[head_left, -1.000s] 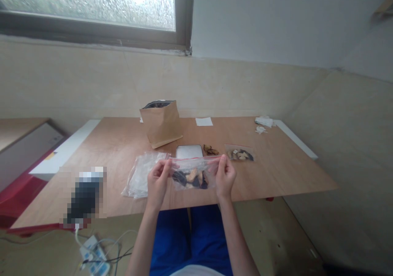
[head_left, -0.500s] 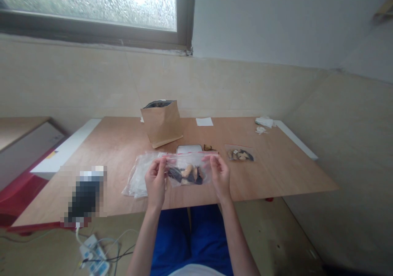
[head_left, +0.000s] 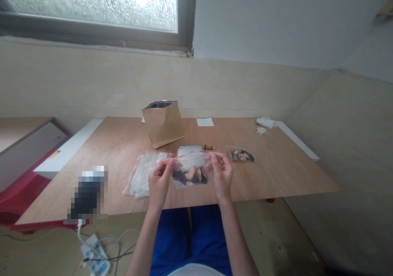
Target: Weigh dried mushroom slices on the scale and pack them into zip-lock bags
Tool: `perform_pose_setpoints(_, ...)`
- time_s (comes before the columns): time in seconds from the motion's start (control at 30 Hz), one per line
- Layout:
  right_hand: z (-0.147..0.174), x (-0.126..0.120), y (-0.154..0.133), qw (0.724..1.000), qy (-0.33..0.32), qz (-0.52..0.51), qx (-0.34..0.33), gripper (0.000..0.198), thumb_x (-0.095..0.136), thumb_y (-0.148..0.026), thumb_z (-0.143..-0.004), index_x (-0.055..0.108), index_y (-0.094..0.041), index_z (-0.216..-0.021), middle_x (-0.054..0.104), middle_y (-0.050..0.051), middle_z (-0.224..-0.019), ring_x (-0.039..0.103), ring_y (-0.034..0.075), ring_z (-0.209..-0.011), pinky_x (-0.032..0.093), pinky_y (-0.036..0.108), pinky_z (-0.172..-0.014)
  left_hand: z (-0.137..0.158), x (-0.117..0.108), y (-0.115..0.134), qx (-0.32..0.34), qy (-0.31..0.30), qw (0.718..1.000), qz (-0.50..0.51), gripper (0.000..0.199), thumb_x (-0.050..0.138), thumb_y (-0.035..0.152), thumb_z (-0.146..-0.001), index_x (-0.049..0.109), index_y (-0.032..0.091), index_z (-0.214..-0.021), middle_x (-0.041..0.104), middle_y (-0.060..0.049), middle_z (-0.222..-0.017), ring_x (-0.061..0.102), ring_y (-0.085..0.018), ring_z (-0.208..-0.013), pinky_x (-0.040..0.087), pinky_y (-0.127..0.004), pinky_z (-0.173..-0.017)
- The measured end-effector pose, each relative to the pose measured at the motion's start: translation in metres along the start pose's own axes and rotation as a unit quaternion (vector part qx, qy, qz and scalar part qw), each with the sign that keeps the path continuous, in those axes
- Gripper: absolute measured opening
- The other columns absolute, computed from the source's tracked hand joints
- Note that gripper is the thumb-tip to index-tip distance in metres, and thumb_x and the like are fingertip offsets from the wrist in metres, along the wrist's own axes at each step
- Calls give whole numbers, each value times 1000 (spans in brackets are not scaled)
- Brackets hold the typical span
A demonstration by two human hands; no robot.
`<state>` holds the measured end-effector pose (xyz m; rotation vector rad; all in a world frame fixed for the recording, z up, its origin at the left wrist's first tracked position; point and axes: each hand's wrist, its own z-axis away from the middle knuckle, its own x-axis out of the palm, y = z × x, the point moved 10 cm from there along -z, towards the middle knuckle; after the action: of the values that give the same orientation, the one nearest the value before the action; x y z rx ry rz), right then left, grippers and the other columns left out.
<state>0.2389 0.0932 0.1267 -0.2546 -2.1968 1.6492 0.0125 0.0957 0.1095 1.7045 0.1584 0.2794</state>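
Observation:
Both hands pinch the top edge of a clear zip bag with a red seal strip, held up above the table's front part. Inside it lie dark and tan dried pieces that look like sliced mushrooms. My left hand grips the bag's left top corner, thumb against fingers. At the right top corner my right hand is closed the same way. Behind the bag, a white tray-like item is partly hidden, with a small brown piece beside it. Another filled zip bag lies flat to the right.
A stack of clear plastic bags lies left of my hands. An open brown paper pouch stands behind. White paper and crumpled white items lie near the wall. A blurred-out dark object with a cable sits front left.
The held bag and my left hand have shifted slightly right. The pinch has moved along the red strip, which now bends, and the pieces inside have tilted a little.

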Motion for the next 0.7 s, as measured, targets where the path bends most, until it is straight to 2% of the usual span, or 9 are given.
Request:
perform_pose_setpoints(0.23,-3,-1,-2,1000,-6,-24,-9,16,61,-32,-79,63,-17,-77,66,2,-77,57,12,-64,47,24,-61,-5,-2,1,33,-12,998,-61,26,59,42,-77,67,18,-81,69,-3,-78,63,-15,-73,48,-24,-68)
perform_pose_setpoints(0.43,-4,-2,-1,999,6,-36,-13,14,61,-31,-78,64,-17,-76,66,1,-73,58,12,-65,46,25,-65,-3,3,-4,29,-21,998,-55,27,59,43,-77,65,17,-81,68,-3,-79,61,-15,-74,46,-24,-68)
perform_pose_setpoints(0.57,-2,2,3,999,-2,-36,-5,16,60,-33,-80,64,-18,-75,67,1,-76,58,12,-67,46,25,-68,0,0,0,42,20,998,-31,26,58,41,-78,65,16,-79,66,-3,-75,59,-14,-72,46,-23,-68)
perform_pose_setpoints(0.7,1,14,11,999,-39,-18,23,21,59,-38,-80,65,-17,-81,68,3,-79,60,14,-71,47,25,-68,1,-8,3,40,65,997,-4,25,59,41,-77,64,16,-76,62,0,-69,56,-12,-66,44,-21,-64)
